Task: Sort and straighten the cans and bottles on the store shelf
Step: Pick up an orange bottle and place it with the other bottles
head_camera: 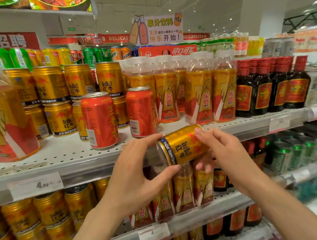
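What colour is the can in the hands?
Gold, in the head view: the Red Bull can.

A white price tag (36,186) is fixed to the front edge of the upper shelf toward its left end; a second tag (154,234) is fixed to the front edge of the shelf below. A juice-drink sign (156,29) is mounted above the shelving. A red banner (4,40) is seen at upper left. A white pillar (267,3) is seen at right.

I read "RedBull 红牛" on the gold can (182,146), "王老吉" on a red can (100,119), "DELICATESSEN" on the far red banner (196,36).
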### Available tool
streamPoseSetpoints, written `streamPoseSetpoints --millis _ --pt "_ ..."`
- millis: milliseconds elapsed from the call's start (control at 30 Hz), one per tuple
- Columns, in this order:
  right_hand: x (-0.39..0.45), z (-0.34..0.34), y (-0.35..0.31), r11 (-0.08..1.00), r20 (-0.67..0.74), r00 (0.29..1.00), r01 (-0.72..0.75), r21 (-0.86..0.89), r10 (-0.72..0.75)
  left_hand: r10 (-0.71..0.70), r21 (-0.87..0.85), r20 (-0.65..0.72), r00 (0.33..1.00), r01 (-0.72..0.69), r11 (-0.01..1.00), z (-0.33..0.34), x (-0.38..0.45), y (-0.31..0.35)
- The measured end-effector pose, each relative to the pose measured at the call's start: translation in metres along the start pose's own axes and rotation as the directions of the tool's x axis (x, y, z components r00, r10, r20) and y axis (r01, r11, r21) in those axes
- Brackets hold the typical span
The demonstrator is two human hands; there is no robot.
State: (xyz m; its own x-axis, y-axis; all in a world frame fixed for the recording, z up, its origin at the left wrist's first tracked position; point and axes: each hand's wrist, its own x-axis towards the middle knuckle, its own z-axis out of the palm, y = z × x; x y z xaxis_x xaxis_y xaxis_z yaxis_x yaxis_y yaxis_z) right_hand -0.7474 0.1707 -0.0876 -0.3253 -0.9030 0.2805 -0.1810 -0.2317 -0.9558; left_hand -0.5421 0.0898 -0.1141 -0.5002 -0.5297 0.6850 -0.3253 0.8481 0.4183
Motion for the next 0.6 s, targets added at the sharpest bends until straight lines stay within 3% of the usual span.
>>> streamPoseSetpoints --millis 167,600 --pt "-0.021 -0.003 0.013 0.996 0.015 1.000 0.001 -0.091 0.001 0.024 0.005 0.080 0.997 -0.024 1.000 -0.007 -0.018 0.004" --pt "-0.030 0.054 0.018 0.997 0.137 0.990 -0.024 -0.070 0.034 -0.193 0.085 0.071 0.979 0.187 0.979 -0.057 -0.066 -0.009"
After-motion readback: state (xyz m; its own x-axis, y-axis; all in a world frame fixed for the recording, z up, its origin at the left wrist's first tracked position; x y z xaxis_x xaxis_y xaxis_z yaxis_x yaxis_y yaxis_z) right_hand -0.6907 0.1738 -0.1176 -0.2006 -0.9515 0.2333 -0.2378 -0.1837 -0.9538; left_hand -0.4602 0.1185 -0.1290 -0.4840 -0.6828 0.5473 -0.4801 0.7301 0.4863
